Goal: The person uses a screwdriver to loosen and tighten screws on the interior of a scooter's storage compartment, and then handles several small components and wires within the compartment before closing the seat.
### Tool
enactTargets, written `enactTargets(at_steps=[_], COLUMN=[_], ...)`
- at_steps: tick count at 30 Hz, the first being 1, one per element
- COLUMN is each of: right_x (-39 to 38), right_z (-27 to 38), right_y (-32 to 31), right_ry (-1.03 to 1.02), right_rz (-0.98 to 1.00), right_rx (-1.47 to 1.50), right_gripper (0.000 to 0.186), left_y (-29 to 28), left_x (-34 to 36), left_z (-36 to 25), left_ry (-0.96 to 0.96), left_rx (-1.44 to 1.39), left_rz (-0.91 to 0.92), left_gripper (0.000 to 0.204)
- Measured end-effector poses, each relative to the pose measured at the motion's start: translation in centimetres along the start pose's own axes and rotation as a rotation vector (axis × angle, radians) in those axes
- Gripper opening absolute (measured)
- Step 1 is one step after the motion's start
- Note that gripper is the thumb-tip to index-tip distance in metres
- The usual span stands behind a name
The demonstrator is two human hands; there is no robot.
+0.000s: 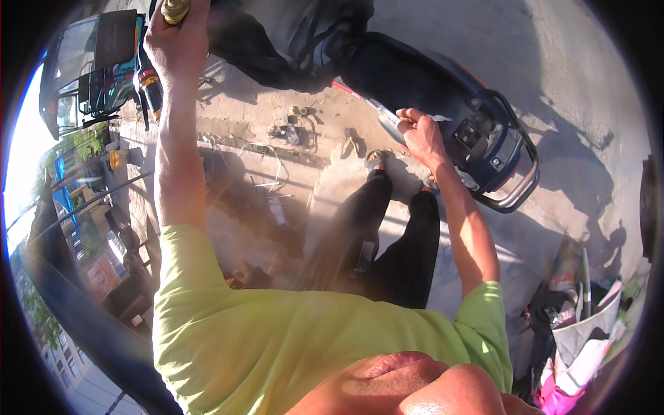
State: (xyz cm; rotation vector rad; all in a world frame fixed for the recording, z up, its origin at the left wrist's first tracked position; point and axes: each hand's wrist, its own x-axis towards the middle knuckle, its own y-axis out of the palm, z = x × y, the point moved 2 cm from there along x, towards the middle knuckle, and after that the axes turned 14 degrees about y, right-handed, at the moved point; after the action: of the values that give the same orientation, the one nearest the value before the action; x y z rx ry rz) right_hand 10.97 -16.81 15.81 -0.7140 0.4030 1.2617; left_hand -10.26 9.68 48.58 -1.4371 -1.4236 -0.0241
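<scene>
My left hand (178, 41) is raised at the upper left, closed around a brass-yellow rounded piece (175, 10); the picture's edge cuts off the rest of it. Ahead and to the right stands a black scooter (422, 76) with a long seat and a tubular rear rail (529, 173). My right hand (420, 136) is at the scooter's near side, by a pale side panel (387, 117). Its fingers are curled together, and what lies between them is too small to make out. Dark cloth-like material (256, 48) hangs near the scooter's front.
Small metal parts (294, 131) and thin scraps lie on the sunlit ground ahead of my feet (375, 160). A vehicle with a windshield (90, 69) is at the far left. Bags and bundled stuff (577, 332) sit at the lower right. A dark beam (83, 304) runs along my left.
</scene>
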Motion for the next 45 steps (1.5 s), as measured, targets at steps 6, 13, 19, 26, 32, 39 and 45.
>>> enactTargets(at_steps=[6,13,19,26,32,39,45], right_x=[7.6,12.7,15.2,13.8,13.1,7.0,0.4], right_z=[0.4,0.2,-0.2,1.7,1.6,-0.4,-0.4], right_y=[5.3,11.9,10.6,13.1,12.1,4.3,-1.9], right_ry=[-0.048,-0.235,-0.184,-0.274,-0.27,-0.273,-0.249], right_rz=[0.006,-0.153,-0.357,-0.366,-0.301,-0.028,-0.023], right_rx=[0.06,-0.206,-0.298,-0.357,-0.334,-0.627,-1.091], right_gripper=[0.03,0.04,0.034,0.028,0.031,0.042,0.048], left_y=[-0.8,-4.3,1.0,0.3,-0.7,-0.4,0.4], left_x=[0.6,6.5,4.5,3.7,1.6,-1.2,-3.9], left_z=[5.4,27.8,23.4,19.8,14.2,9.5,4.8], left_ry=[0.066,-0.32,-0.225,-0.267,-0.047,0.056,0.123], left_rx=[-0.094,-0.411,-0.15,-0.346,-0.113,-0.106,-0.094], left_rz=[-0.036,-0.471,-0.129,-0.218,-0.209,-0.271,-0.268], left_gripper=[0.03,0.029,0.022,0.02,0.026,0.025,0.025])
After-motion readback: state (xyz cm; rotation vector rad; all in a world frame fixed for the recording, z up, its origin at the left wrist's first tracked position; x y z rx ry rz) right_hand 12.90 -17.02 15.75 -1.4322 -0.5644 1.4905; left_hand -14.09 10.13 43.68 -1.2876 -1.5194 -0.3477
